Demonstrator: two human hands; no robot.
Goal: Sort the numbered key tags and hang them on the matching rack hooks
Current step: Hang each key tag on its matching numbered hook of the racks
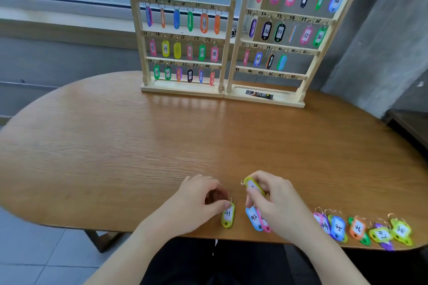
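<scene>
Yellow tag (pixel 254 186) pinched in right hand (pixel 275 201); left hand (pixel 199 199) on tag 41 (pixel 228 215).

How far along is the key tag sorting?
Mostly done: the left wooden rack is full, and the right wooden rack is filled through hook 40. The left hand touches yellow-green tag 41; the right hand holds a yellow tag. Other tags wait along the table edge.

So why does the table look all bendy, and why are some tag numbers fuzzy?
Head view: the wide-angle lens curves the table edge. The yellow tag in the right hand is blurred and unreadable. The tags on the left rack are dim against bright window light. Tag 41 by the left hand reads clearly.
</scene>
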